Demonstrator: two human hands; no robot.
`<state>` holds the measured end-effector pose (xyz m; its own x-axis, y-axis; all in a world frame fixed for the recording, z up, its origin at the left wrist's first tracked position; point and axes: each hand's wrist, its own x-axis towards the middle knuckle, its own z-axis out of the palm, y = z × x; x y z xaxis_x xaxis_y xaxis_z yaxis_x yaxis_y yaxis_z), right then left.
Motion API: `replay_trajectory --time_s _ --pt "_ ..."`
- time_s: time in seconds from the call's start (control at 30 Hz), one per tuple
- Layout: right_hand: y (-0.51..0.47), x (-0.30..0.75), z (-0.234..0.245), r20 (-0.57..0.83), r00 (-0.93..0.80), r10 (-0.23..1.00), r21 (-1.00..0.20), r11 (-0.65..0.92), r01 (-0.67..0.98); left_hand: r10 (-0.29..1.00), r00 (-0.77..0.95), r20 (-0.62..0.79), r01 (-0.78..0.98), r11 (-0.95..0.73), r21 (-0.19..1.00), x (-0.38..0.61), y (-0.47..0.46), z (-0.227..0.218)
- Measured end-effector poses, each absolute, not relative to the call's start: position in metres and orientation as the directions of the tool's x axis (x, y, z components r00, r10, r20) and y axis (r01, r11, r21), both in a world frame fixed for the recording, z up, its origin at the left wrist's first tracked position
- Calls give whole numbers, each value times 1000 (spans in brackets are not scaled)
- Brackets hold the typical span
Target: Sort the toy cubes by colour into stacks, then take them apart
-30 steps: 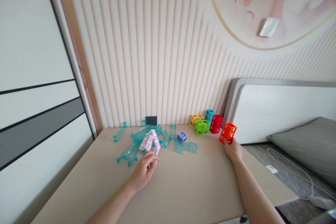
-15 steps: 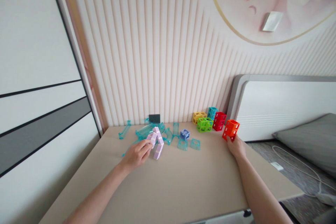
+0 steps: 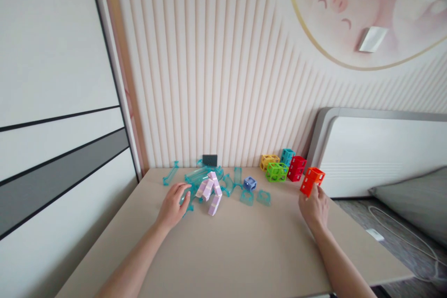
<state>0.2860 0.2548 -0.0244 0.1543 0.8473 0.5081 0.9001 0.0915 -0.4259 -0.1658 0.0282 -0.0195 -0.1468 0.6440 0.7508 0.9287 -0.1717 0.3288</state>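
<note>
My left hand rests on the beige table with its fingers spread over a clear teal track piece. Right of those fingers lies a zigzag of pale purple blocks. My right hand grips an orange open-frame block at the table's right edge, holding it tilted above the surface. Between my hands lie a small blue cube and two clear teal cube pieces.
A heap of teal track pieces and a dark plate lie against the ribbed wall. Yellow, teal, green and red frame blocks stand at the back right. A bed headboard is to the right.
My left hand let go of the purple blocks and moved left onto the teal track piece. My right hand kept hold of the orange block and now holds it tilted off the table.
</note>
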Motion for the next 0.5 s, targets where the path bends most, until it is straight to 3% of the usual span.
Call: replay_trajectory --time_s 0.1,0.23,0.37,0.5 --pt "233 247 -20 690 -85 719 -318 407 857 653 -142 744 932 -164 322 -163 32 -15" --pt "204 173 -19 671 -429 604 -226 719 657 695 -109 711 950 -137 280 -157 47 -7" --pt "182 96 -13 662 -542 518 -214 823 526 726 -134 674 961 -70 266 -141 60 -9" --pt "173 57 -12 678 -513 527 -265 825 499 734 -136 665 968 -43 246 -124 55 -20"
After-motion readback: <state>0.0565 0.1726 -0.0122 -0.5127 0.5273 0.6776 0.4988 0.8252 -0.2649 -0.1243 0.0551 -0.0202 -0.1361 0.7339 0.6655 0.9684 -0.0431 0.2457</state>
